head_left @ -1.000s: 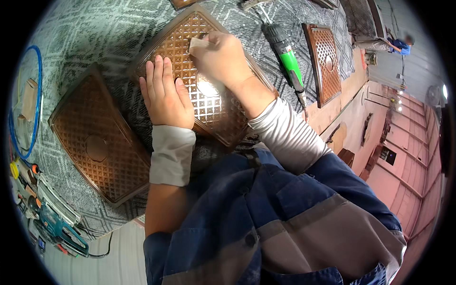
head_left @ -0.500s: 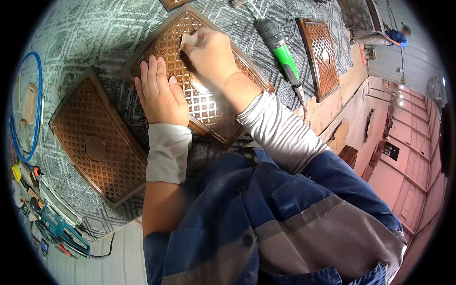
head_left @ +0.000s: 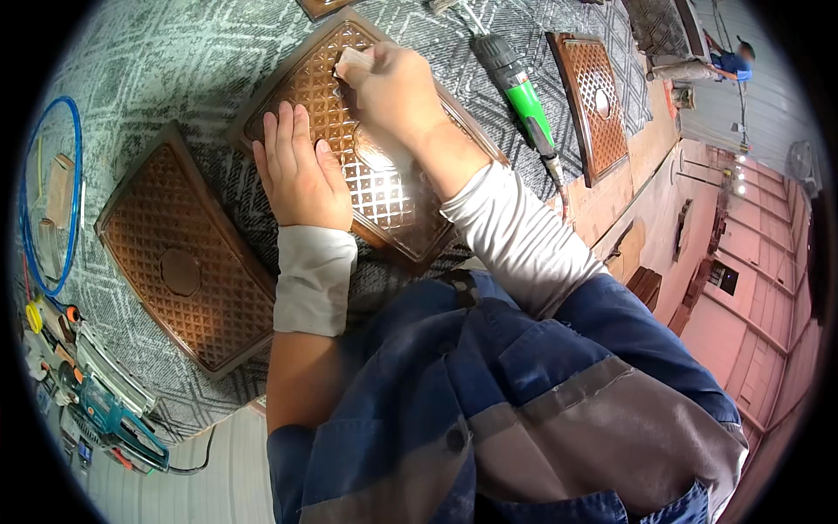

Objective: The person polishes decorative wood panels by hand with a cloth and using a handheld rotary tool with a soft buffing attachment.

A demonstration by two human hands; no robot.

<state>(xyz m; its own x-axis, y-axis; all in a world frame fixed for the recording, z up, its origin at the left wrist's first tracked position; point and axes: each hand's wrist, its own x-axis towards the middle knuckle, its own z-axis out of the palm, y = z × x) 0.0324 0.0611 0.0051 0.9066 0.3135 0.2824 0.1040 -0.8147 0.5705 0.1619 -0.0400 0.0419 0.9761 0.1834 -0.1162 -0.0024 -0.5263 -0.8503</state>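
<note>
A brown carved wooden lattice panel (head_left: 397, 205) lies on the grey patterned table cover in front of me. My left hand (head_left: 299, 170) rests flat on its near left part, fingers together, holding nothing. My right hand (head_left: 393, 87) is closed on a small pale piece of sandpaper (head_left: 352, 61) and presses it onto the far part of the lattice. My right forearm crosses the panel's middle and hides it.
A second lattice panel (head_left: 183, 262) lies to the left, a third (head_left: 598, 100) at the far right. A green and black power tool (head_left: 519, 87) lies between. A blue hose loop (head_left: 52, 205) and hand tools (head_left: 96, 406) line the left edge. A person (head_left: 729, 61) stands far off.
My right hand with the sandpaper has slid a little along the far part of the lattice. My left hand stays flat on the panel.
</note>
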